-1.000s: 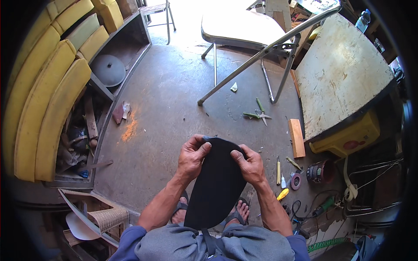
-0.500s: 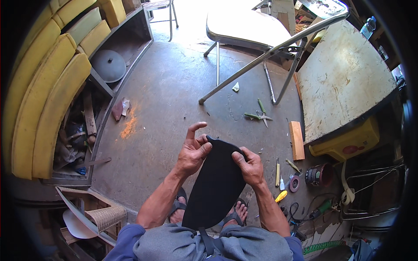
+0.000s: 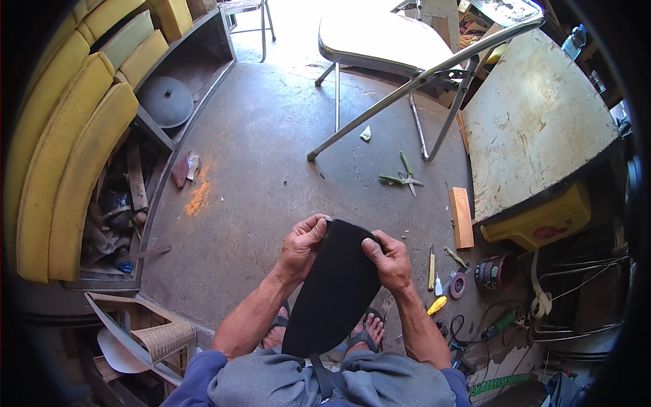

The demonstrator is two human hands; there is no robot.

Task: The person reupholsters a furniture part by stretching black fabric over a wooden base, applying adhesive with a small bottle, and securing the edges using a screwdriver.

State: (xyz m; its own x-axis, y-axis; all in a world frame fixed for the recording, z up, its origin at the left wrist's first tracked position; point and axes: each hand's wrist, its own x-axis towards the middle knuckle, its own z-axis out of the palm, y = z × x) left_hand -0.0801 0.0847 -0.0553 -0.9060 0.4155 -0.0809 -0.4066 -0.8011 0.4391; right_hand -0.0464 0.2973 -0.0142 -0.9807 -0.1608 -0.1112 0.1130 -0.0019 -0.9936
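Black fabric piece (image 3: 336, 292) runs lengthwise away, rounded end pinched by both hands.

One black pad (image 3: 336, 292), two hands, one folding chair (image 3: 393, 47), one scissors (image 3: 405, 179)

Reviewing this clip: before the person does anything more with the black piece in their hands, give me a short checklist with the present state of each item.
1. Left hand grips the black fabric piece at its top left edge: ok.
2. Right hand pinches the top right edge, thumb on the front: ok.
3. Piece hangs from the hands to the lap, a dark strap at its lower end: ok.
4. Whether the far side of the piece is free of snags: cannot tell, hidden.
5. Green-handled scissors lie on the floor, beyond the hands: ok, apart.
6. Small tools lie on the floor right of the right hand: ok, untouched.
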